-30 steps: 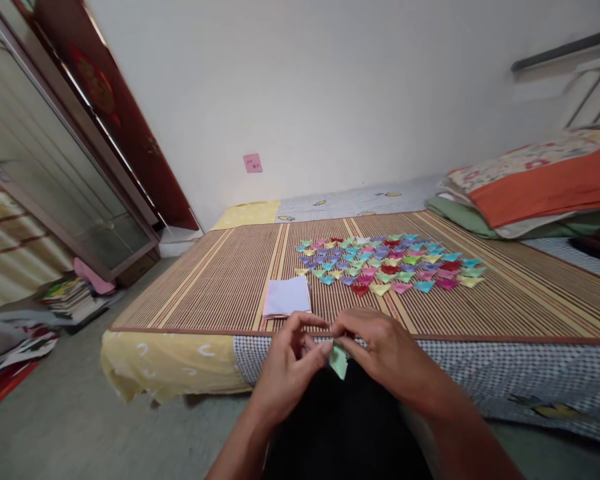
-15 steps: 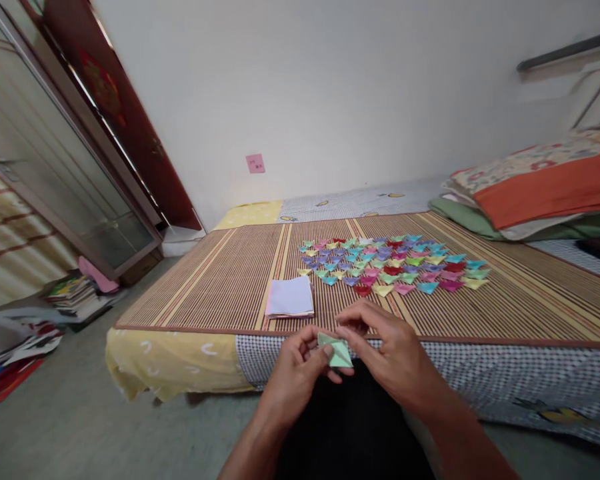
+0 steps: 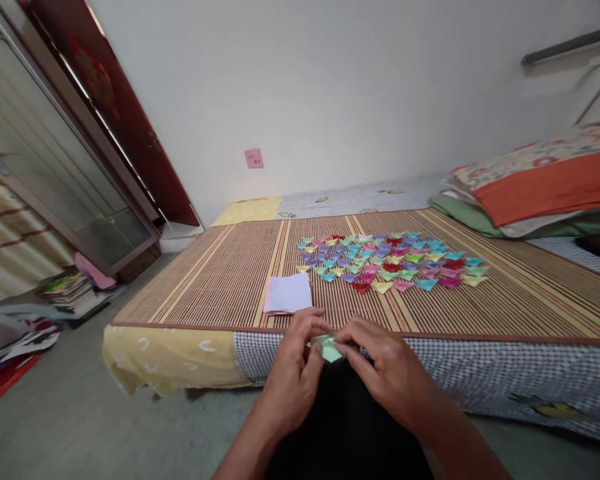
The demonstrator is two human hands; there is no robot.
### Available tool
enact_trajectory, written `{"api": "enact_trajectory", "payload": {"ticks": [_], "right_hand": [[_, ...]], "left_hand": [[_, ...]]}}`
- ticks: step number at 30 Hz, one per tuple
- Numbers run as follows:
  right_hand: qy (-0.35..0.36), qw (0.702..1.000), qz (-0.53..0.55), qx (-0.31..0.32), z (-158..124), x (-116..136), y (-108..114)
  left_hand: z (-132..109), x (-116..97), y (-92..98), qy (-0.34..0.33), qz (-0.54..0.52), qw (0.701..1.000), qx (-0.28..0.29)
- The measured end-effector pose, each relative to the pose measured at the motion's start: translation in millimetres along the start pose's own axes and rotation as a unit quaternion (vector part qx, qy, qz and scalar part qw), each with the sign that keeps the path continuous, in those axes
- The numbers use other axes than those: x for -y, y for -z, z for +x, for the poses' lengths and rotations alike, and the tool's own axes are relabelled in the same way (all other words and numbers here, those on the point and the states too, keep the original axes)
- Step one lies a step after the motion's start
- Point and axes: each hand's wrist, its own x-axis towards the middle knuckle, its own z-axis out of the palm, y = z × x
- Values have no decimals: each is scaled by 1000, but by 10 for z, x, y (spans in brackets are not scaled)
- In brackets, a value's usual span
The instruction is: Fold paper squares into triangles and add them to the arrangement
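Note:
My left hand (image 3: 293, 377) and my right hand (image 3: 385, 373) meet over my dark lap, both pinching a small folded piece of light green paper (image 3: 329, 347) between their fingertips. Only a bit of the paper shows between the fingers. Just beyond the hands, on a striped bamboo mat (image 3: 220, 280), lies a stack of square paper sheets (image 3: 289, 293). Further back on the mat several small folded paper pieces in many colours (image 3: 387, 261) are laid out in rows.
The mat covers a low bed (image 3: 170, 357) with a yellow and checked sheet. Pillows and folded bedding (image 3: 535, 187) lie at the right. A glass-door cabinet (image 3: 55, 173), books (image 3: 67, 293) and papers stand on the floor at the left. A pink note (image 3: 253, 159) sticks on the wall.
The hands have closed in together around the green paper; it showed more openly as a flat folded shape half a second ago and is now mostly covered by the fingers.

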Motion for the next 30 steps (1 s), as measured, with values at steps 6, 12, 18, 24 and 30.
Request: {"api": "enact_trajectory", "payload": {"ticks": [6,12,18,24,30], "right_hand": [[7,1000,-9,7,-8,0,-16],[20,1000,0,-16,6,21,-11],[22,999,14,-23,0,31,-24],[-1,999,22,-31,3,-17,-15],[-3,997,10,-74,14,-23,-31]], "left_hand": [[6,-29,28,16,32,999,21],[22,-93,26,-14,43,999,22],[5,-102,3,-27,46,998,26],[-4,-96,-11,-19,55,998,1],[-3,-51,-10,-40,110,991,-60]]}}
